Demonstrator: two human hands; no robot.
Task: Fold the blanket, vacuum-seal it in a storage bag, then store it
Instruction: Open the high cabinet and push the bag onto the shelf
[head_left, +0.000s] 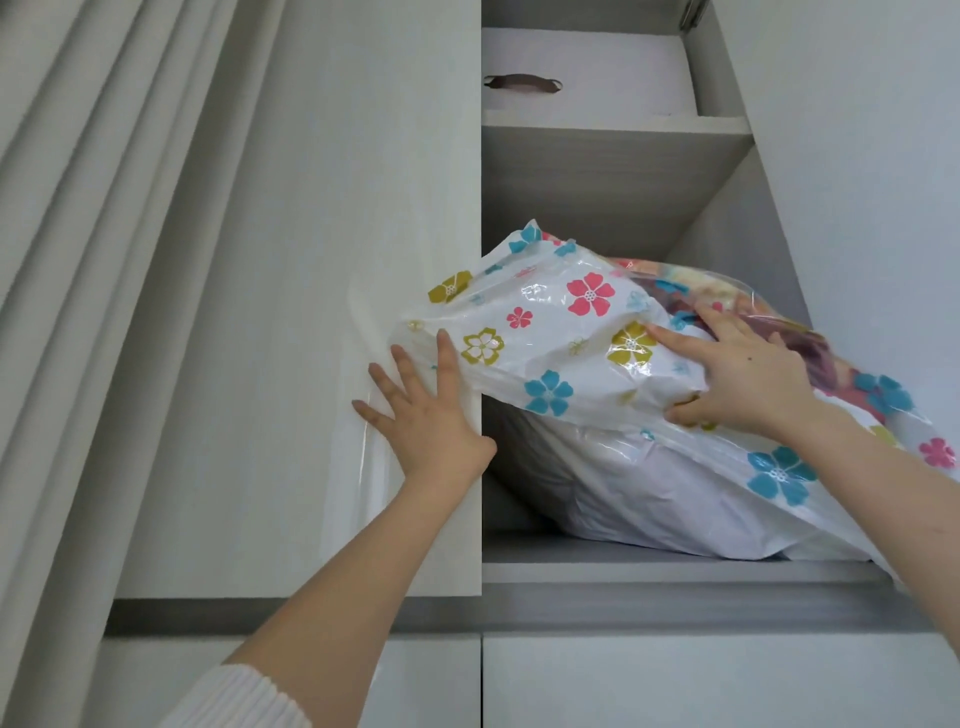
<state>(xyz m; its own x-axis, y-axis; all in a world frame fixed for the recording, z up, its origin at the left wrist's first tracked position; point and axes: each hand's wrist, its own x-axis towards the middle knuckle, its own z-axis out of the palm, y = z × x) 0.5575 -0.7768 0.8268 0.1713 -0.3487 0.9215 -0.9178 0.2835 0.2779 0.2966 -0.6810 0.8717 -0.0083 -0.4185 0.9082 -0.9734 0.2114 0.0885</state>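
A clear plastic storage bag (550, 332) printed with pink, blue and olive flowers lies tilted in the open wardrobe compartment, the folded blanket (649, 488) white and bulky inside it. The bag's loose left end hangs out over the closed door. My left hand (421, 410) presses that loose end with straight, spread fingers against the door's edge. My right hand (737, 374) lies on top of the bag, fingers extended and thumb under a fold of the plastic. The bag's right corner sticks out past the shelf front.
The shelf (675, 569) carries the bag. On the shelf above stands a white storage box (587, 73) with a brown handle. A closed wardrobe door (311, 312) is at left, pale curtains (78, 208) beyond it, and closed lower doors (675, 680) below.
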